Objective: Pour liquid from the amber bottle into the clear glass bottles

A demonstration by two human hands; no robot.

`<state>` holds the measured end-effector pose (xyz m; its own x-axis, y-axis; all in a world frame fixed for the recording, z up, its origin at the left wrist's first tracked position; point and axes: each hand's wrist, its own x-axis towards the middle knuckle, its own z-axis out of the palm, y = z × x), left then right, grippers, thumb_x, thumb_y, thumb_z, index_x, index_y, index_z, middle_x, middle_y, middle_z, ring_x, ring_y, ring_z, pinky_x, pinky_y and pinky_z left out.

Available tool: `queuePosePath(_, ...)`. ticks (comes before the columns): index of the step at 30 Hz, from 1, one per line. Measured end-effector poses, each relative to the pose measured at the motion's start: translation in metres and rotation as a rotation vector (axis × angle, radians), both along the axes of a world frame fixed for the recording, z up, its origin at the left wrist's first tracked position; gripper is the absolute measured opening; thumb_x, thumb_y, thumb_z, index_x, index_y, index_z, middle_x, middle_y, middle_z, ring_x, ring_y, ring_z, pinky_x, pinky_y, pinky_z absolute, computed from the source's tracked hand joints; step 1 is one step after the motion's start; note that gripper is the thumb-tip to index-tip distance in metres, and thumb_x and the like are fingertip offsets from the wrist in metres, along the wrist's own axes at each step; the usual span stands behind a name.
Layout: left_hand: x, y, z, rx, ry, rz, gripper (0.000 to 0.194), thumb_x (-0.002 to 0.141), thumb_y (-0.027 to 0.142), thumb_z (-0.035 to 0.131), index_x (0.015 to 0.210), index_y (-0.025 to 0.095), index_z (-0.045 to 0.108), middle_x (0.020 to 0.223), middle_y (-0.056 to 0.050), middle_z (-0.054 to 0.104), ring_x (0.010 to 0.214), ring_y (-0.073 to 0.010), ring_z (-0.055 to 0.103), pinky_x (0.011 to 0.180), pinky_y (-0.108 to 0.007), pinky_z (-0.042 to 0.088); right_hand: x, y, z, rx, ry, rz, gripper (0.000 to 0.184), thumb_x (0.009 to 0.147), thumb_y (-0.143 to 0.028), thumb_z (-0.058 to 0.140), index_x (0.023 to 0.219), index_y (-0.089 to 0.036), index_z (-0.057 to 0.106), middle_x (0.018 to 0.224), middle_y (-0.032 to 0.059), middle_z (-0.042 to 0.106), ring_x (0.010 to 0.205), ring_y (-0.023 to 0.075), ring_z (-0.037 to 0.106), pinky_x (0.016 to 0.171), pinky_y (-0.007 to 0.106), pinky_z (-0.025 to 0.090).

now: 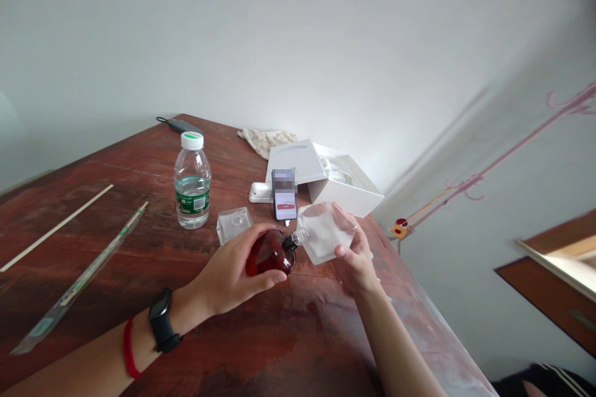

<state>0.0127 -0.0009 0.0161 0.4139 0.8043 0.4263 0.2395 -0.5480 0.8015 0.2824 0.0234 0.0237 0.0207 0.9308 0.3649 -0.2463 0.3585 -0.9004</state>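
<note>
My left hand is wrapped round a small dark red bottle and holds it tipped sideways above the wooden table. The bottle's black neck meets the opening of a clear square glass bottle. My right hand grips that glass bottle from the right and below, tilted toward the red one. A black watch and a red band sit on my left wrist. A clear square glass cap lies on the table just behind my left hand.
A plastic water bottle stands at centre left. A phone leans upright against an open white box. A wooden stick and a wrapped stick lie at the left. A cloth lies at the back.
</note>
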Motion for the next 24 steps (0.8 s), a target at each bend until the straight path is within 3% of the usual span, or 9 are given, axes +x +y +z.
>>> queuePosePath(24, 0.0000, 0.0005, -0.0006, -0.003, 0.007, 0.004, 0.066, 0.093, 0.064, 0.072, 0.142, 0.024, 0.053, 0.135, -0.012, 0.072, 0.120, -0.0330, 0.071, 0.105, -0.045, 0.056, 0.0001, -0.0007, 0.0000, -0.002, -0.016, 0.001, 0.077, 0.060, -0.050, 0.101, 0.130, -0.032, 0.075, 0.132, 0.0087, 0.078, 0.119, 0.0361, 0.073, 0.102, 0.052, 0.056)
